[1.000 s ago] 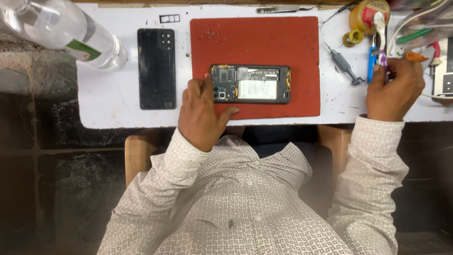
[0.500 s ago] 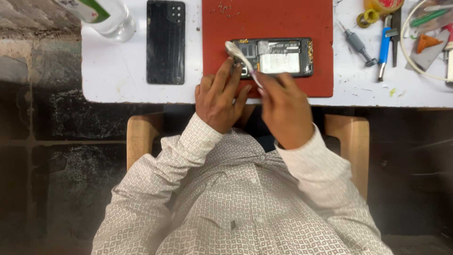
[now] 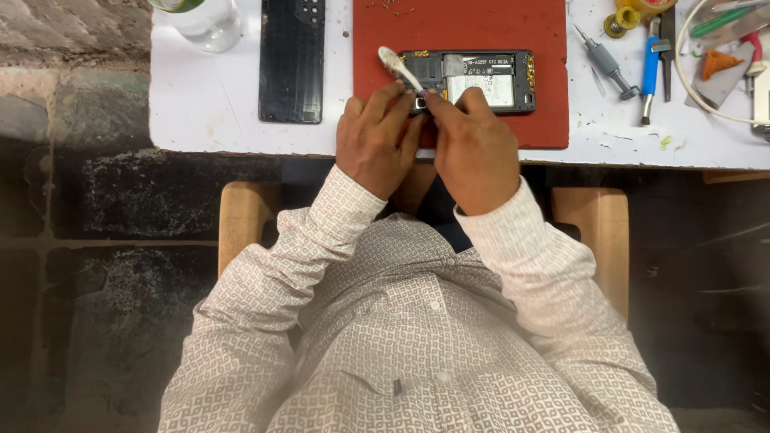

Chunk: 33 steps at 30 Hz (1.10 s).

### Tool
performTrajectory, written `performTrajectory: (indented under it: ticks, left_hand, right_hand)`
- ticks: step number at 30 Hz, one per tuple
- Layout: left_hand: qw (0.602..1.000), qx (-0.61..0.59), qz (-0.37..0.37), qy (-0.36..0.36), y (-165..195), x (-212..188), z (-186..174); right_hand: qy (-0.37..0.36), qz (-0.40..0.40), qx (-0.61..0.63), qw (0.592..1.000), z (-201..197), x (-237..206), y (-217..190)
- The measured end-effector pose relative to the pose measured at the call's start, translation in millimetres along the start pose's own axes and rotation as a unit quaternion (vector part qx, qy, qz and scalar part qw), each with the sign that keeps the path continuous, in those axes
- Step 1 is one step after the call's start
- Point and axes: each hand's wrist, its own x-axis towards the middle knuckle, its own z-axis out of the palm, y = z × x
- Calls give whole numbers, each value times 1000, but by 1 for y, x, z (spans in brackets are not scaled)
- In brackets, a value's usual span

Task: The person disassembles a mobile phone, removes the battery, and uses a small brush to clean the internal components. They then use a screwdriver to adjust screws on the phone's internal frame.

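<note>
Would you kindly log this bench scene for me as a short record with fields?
Surface: white table with a red mat
Work piece: opened phone lying flat on the mat
Left hand: fingers resting at the phone's near left end
Right hand: pinching a white brush at the phone's left end
Left of mat: black back cover, clear bottle
Right of mat: grey screwdriver, blue screwdriver, white cable
Seat: wooden chair
</note>
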Motion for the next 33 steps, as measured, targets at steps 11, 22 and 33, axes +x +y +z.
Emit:
performTrajectory:
  ticks: [11, 22, 33]
  left_hand:
    - [995, -89, -51, 7, -8, -4, 12]
    - [986, -144, -54, -69, -26, -1, 17]
    - [980, -142, -52, -129, -28, 5, 5]
  right_hand:
    - [23, 0, 11, 1000, -4, 4, 27]
    - [-47, 35, 85, 995, -87, 21, -20]
    - [6, 118, 108, 987, -71, -37, -18]
